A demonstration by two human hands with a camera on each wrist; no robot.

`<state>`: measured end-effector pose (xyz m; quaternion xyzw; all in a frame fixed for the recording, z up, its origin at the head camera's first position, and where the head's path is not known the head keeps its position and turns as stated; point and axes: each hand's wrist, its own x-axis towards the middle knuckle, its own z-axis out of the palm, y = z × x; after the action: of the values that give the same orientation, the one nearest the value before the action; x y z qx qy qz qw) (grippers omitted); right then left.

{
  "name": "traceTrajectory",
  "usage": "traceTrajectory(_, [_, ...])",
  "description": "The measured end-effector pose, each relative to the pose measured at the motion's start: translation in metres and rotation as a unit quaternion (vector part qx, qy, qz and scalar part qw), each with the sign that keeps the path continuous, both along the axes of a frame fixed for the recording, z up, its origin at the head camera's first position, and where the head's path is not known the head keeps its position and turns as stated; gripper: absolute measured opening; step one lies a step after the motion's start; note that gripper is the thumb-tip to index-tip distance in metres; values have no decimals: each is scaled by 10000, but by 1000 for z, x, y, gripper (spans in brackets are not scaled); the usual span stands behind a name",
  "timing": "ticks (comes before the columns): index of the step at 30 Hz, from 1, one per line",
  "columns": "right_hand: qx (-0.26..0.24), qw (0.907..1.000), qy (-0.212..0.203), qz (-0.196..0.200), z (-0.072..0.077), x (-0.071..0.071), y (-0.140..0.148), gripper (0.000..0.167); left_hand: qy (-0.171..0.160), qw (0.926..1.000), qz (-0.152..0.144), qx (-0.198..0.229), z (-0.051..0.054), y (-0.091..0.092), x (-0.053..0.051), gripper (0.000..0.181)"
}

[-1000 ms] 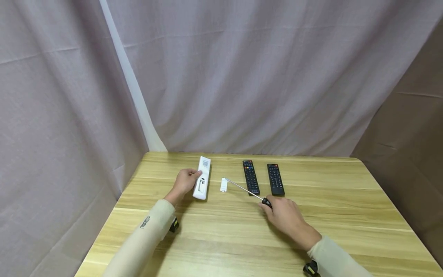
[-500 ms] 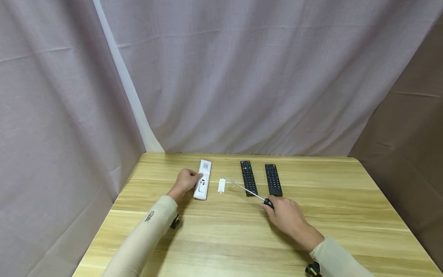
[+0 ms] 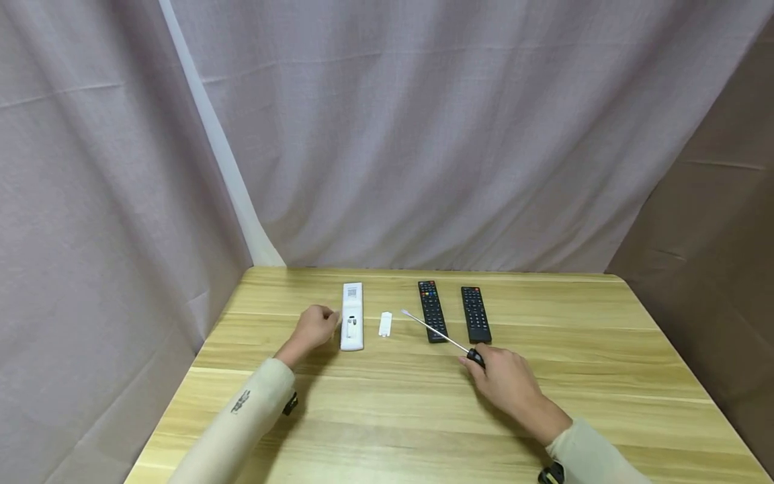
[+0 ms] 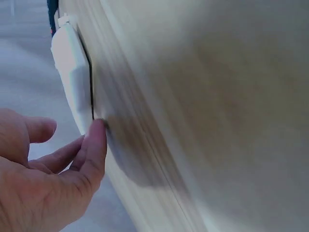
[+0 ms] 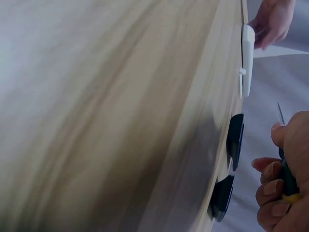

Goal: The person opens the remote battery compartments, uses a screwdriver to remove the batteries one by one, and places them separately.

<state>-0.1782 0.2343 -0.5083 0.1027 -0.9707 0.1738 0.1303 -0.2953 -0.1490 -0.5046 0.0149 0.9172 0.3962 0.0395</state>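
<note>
White remote [image 3: 353,308], lengthwise away, lies just right of the nearer left hand [image 3: 314,327], fingers [image 4: 96,145] parted, empty; right hand [image 3: 506,381] grips screwdriver [image 3: 476,357].

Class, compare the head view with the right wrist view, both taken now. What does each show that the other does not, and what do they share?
Only the head view: the open compartment in the white remote, and the coloured buttons on the black remote nearer to it.
Only the right wrist view: the yellow part of the screwdriver, hidden in the head view.
Both: the right hand gripping the screwdriver, the left hand, the white remote, both black remotes and the table.
</note>
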Motion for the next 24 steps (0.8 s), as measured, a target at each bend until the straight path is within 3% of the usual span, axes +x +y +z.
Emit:
traceTrajectory(6, [-51,9998,78,-153,-1,4,17,34,-40,9998,18,219,7,-14,25,37])
traceTrajectory(10, [-44,9997,148,-211,0,5,23,37,-16,9988,105,468,8,-19,35,37])
traceTrajectory(19, [-358,9983,54,-462,3,6,32,32,-133,9961,189,848,5,-23,45,33])
traceTrajectory(24, [-424,9950,-458,-784,6,1,45,33,-78,9973,153,718,13,-28,47,37])
